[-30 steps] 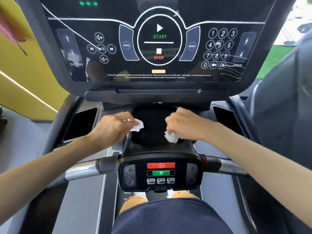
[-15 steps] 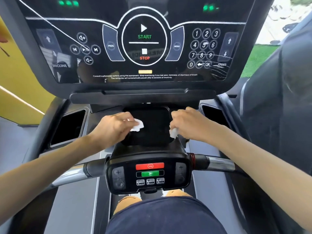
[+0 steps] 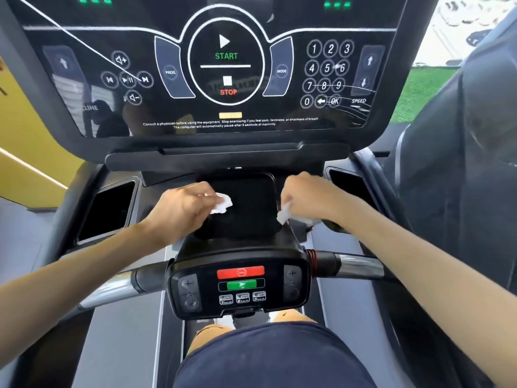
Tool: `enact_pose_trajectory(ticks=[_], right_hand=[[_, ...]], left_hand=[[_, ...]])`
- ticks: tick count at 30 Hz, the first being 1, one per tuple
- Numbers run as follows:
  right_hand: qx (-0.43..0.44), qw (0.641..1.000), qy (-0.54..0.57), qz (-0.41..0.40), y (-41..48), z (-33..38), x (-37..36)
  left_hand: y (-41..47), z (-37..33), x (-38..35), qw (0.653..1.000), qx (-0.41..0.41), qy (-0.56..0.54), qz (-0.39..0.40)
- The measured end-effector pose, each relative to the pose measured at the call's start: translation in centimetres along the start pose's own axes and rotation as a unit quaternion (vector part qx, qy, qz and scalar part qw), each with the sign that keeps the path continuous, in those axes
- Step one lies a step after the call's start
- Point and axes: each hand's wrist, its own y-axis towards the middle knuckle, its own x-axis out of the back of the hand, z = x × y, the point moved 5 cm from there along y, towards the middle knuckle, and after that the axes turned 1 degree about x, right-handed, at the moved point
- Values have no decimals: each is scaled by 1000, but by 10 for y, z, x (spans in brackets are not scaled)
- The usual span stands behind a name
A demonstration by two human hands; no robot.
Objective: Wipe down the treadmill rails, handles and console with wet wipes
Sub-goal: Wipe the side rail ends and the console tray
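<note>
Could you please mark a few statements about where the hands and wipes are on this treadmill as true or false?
1. The left hand grips a crumpled wipe. True.
2. The right hand is empty. False: it pinches a second wipe at the right edge of the black tray.
3. The red button sits above the green button. True.
4. The left hand presses the red button. False: it is up at the tray's left side, away from both buttons.
</note>
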Motion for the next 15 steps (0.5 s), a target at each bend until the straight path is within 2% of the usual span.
enact_pose_trajectory(ticks=[2, 4, 6, 8, 10, 12, 13, 15], right_hand=[[-35, 992, 109, -46, 2, -7, 10], [-22, 985, 163, -53, 8, 7, 6], [-6, 987, 161, -23, 14, 26, -8], [-3, 994, 112, -5, 17, 35, -21], [-30, 997, 73, 12, 13, 26, -25], [-69, 992, 103, 20, 8, 4, -25], [-93, 988, 121, 16, 5, -9, -23], [-139, 986, 85, -21, 2, -36, -18]], left_hand=[[0, 1, -3, 1000, 8, 3, -3], [2, 0, -4, 1000, 13, 12, -4], [4, 0, -3, 1000, 15, 20, -3], [6, 1, -2, 1000, 9, 25, -5], [7, 3, -2, 1000, -2, 19, -13], [7, 4, -4, 1000, -4, 11, -17], [6, 3, -5, 1000, -3, 12, -17], [4, -2, -8, 1000, -2, 18, -11]])
